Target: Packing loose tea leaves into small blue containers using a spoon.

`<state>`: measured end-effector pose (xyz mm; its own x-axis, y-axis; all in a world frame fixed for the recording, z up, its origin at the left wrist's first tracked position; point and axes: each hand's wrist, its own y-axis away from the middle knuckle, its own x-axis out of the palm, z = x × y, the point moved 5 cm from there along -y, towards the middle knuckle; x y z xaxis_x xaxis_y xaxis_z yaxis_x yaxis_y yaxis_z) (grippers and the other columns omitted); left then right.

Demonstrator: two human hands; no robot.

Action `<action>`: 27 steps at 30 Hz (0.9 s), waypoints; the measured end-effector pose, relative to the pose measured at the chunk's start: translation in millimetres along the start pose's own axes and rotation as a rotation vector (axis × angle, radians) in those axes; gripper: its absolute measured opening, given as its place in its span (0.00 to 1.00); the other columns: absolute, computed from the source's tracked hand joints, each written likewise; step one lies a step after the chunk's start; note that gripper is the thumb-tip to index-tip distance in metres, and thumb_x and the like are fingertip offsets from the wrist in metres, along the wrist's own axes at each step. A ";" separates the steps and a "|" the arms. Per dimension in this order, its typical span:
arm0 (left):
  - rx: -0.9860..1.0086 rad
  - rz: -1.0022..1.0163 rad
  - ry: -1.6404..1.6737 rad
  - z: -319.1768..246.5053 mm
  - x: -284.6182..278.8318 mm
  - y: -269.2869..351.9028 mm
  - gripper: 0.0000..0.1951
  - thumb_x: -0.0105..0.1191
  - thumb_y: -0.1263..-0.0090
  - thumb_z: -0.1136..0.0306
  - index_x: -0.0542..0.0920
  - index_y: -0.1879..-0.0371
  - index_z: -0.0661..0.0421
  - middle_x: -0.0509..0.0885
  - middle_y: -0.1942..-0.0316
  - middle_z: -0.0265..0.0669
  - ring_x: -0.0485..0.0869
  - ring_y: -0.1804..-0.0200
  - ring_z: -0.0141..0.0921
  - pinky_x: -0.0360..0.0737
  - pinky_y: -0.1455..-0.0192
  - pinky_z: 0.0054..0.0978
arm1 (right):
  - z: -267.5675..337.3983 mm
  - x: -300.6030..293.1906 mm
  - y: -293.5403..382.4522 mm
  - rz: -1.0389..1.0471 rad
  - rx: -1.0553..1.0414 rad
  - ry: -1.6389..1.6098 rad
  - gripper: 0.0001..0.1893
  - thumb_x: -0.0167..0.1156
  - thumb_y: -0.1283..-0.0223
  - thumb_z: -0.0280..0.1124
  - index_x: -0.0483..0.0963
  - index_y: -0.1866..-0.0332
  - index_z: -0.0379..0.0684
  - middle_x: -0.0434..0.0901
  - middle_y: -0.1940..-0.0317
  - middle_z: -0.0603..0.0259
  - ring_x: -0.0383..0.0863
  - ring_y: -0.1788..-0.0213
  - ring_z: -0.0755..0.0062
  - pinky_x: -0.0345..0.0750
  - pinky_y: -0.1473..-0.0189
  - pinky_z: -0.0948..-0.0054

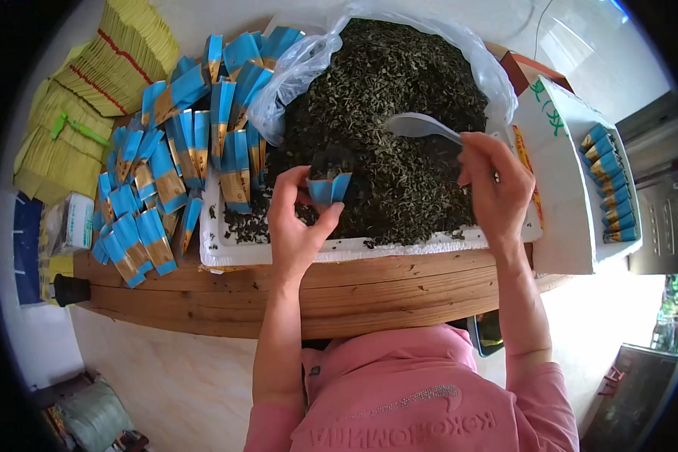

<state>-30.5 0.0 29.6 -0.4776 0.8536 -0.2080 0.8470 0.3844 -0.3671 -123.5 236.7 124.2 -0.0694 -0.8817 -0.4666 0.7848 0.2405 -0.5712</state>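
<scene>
My left hand (303,217) holds a small blue paper packet (329,189) upright with its mouth apart, over the near part of a heap of dried dark leaves (395,73). Dark leaves seem to show at the packet's mouth. My right hand (498,183) grips the handle of a pale spoon (420,125), whose bowl lies at the surface of the heap, right of the packet. The heap fills a clear plastic bag (308,68) that sits in a white foam box (322,255).
Many blue and brown packets (157,237) lie left of the foam box. Stacked yellow papers (124,62) with a green tool (79,129), a clear-and-white box (79,223) and a black cup (71,290) are further left. At right, another foam box (568,181) holds a row of packets (613,186). The wooden table's edge (384,299) curves before me.
</scene>
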 end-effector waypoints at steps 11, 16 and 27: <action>-0.197 -0.073 0.633 17.3 -15.6 5.0 0.30 0.65 0.44 0.74 0.71 0.39 0.59 0.78 0.48 0.31 0.76 0.47 0.25 0.71 0.41 0.25 | -111.7 -16.5 26.8 0.019 0.032 0.411 0.08 0.60 0.38 0.24 0.80 0.56 0.37 0.83 0.68 0.59 0.81 0.68 0.70 0.77 0.63 0.71; -0.192 -0.072 0.689 -4.0 -13.0 -1.0 0.23 0.65 0.46 0.75 0.76 0.49 0.57 0.79 0.57 0.28 0.76 0.56 0.22 0.72 0.52 0.21 | -23.2 -13.7 -4.9 0.108 -0.013 -0.015 0.08 0.61 0.41 0.19 0.80 0.56 0.36 0.83 0.60 0.60 0.83 0.62 0.70 0.78 0.60 0.75; -0.065 0.420 0.321 -27.9 21.5 -19.7 0.33 0.65 0.40 0.66 0.69 0.36 0.62 0.74 0.40 0.35 0.73 0.41 0.31 0.68 0.35 0.31 | 51.1 -21.0 -21.2 0.334 -0.474 -0.193 0.06 0.64 0.50 0.27 0.76 0.68 0.40 0.74 0.78 0.58 0.78 0.73 0.51 0.74 0.71 0.60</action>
<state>-51.0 20.6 57.7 -0.0075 0.9994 -0.0331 0.9676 -0.0011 -0.2526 -107.3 229.4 180.7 0.2809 -0.7746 -0.5666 0.3824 0.6319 -0.6742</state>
